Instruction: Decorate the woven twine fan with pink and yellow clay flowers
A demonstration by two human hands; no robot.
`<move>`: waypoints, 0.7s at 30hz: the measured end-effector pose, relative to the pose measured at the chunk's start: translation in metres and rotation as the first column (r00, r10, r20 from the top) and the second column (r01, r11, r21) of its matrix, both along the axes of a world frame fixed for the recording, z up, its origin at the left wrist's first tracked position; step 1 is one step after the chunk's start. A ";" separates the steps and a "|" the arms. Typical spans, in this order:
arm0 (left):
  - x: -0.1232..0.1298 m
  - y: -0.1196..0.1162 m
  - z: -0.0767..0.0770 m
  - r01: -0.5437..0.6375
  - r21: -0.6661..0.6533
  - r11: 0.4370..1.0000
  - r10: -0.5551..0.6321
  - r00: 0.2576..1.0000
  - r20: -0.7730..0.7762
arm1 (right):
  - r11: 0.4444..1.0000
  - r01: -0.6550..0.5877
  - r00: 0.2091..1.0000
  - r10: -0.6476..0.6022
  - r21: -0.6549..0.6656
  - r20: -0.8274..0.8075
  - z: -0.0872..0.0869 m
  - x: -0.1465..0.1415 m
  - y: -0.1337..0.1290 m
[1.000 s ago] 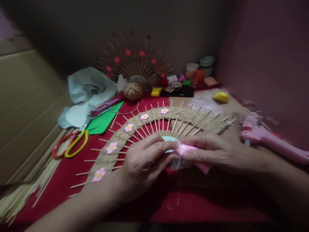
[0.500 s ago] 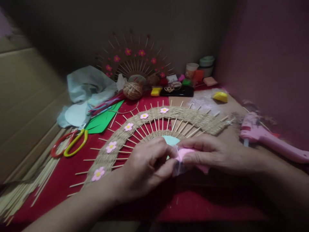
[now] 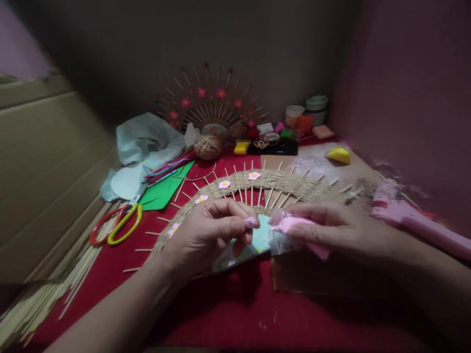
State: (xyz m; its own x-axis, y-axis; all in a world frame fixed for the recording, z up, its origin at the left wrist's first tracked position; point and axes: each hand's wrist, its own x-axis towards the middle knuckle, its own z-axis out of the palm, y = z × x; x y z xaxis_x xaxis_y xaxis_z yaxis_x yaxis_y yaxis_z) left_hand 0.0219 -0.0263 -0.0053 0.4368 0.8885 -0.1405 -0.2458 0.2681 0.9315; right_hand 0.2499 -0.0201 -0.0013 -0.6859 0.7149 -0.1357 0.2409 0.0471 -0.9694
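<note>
One pink bit (image 3: 250,222) is resting between the fingers (image 3: 230,227) of your left hand (image 3: 200,235), while your right hand (image 3: 340,230) is gripping the wrapped pink lump (image 3: 300,225), apparently steadying it. The woven fan (image 3: 289,183) is lying beneath, flowers (image 3: 224,184) facing up.

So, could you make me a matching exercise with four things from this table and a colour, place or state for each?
1. scissors
2. ball of twine
3. glue gun
4. small pink lump

A. lying at the right side of the view
B. pinched in the left hand
C. one red handle, one yellow
D. tan and wound round

Pairs: 1-C, 2-D, 3-A, 4-B
</note>
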 end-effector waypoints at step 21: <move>-0.002 0.004 -0.008 0.019 -0.060 0.998 -0.012 0.993 0.114 | 0.999 0.033 0.998 -0.034 -0.024 -0.050 -0.001 -0.001 0.002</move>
State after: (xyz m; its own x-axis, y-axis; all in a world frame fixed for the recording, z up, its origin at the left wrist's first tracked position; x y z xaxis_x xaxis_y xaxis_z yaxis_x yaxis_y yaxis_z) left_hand 0.0198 -0.0219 -0.0135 0.4670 0.8727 -0.1423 -0.3447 0.3279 0.8796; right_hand 0.2492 -0.0185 -0.0021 -0.6681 0.7347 -0.1182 0.1924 0.0172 -0.9812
